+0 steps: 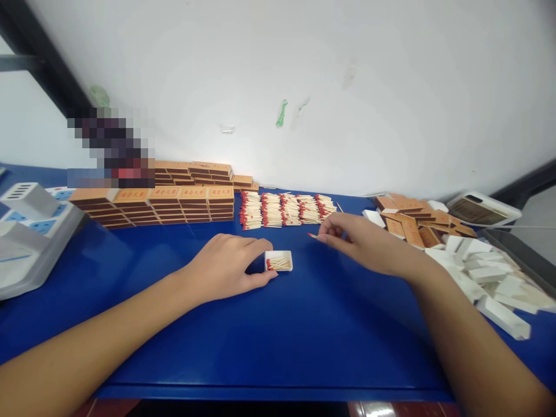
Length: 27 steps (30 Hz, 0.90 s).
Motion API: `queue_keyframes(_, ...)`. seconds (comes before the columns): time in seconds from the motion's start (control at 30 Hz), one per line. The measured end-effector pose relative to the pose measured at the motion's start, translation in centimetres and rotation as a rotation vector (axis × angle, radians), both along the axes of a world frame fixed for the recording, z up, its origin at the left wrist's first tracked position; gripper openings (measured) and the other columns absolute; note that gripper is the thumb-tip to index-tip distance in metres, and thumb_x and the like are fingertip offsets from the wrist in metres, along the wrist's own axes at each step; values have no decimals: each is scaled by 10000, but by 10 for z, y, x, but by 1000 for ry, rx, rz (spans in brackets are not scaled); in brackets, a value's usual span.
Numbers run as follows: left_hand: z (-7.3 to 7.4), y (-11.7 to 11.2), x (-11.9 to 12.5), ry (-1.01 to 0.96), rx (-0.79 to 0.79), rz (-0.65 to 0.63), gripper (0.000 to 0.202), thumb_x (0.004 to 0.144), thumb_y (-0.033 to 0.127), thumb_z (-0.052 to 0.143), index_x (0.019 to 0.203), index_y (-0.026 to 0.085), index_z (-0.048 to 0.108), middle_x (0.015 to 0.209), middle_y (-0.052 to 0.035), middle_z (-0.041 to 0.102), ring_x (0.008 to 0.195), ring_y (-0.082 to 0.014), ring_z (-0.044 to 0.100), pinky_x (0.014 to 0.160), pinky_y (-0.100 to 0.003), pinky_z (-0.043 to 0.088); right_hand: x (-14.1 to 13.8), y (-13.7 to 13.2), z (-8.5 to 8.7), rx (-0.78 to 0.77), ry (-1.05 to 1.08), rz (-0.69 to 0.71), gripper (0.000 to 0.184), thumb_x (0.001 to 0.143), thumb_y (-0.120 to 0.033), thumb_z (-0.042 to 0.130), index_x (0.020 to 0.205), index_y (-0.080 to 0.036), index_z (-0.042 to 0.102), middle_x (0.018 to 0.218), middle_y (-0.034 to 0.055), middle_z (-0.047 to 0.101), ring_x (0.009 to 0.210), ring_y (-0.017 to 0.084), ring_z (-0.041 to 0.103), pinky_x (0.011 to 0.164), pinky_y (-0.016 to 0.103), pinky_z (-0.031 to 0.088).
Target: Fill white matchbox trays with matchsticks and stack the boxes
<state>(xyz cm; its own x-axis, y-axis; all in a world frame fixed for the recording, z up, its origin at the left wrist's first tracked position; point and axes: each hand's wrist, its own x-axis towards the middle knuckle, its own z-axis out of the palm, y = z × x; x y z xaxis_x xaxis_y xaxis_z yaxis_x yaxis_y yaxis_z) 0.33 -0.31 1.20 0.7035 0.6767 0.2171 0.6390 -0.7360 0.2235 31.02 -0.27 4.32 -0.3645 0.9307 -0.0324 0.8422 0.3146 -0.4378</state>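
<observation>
A small white matchbox tray (pixel 278 260) with a few red-tipped matches in it lies on the blue table (pixel 269 336). My left hand (pixel 226 263) rests beside it, thumb and forefinger gripping its left end. My right hand (pixel 360 237) hovers to the right, fingers pinched on a single match (pixel 313 236) whose red tip points left. Just behind, rows of red-tipped matches (pixel 286 209) lie sorted in bundles.
Stacks of orange matchboxes (pixel 174 202) line the back left. Loose orange sleeves (pixel 417 223) and a heap of white inner trays (pixel 486 272) fill the right side. A white power strip (pixel 30 231) sits at far left, a white device (pixel 482 209) at back right.
</observation>
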Motion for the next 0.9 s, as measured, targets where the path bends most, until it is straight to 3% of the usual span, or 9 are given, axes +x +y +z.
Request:
queue_keyframes(0.2, 0, 0, 1, 11, -12, 23, 355, 957, 477, 702, 1212, 231, 718, 755, 23, 700, 628, -160, 643, 584, -273, 355, -26, -10, -12, -55, -44, 91, 224, 1067, -344, 497, 965, -204, 640, 988, 85, 700, 826, 201, 620, 732, 337, 461)
queue_keyframes(0.6, -1, 0, 2, 6, -32, 25, 348, 957, 472, 704, 1207, 230, 719, 748, 20, 696, 622, -156, 635, 580, -265, 346, -23, -6, -13, -81, -5, 40, 189, 1041, -395, 581, 999, -221, 643, 939, 51, 686, 787, 195, 604, 687, 323, 435)
queue_keyframes(0.77, -1, 1, 1, 5, -23, 19, 350, 949, 472, 712, 1198, 226, 722, 743, 19, 686, 616, -156, 627, 576, -267, 340, -22, -6, -14, -131, -25, 43, 200, 1060, -350, 532, 972, -214, 649, 955, 61, 693, 791, 195, 603, 692, 330, 437)
queue_keyframes(0.9, -1, 0, 1, 6, -16, 27, 356, 948, 478, 710, 1197, 225, 724, 735, 20, 677, 608, -155, 617, 578, -269, 339, -21, -7, -14, -111, 8, 48, 235, 1062, -413, 540, 976, -221, 646, 945, 54, 690, 789, 193, 597, 688, 325, 443)
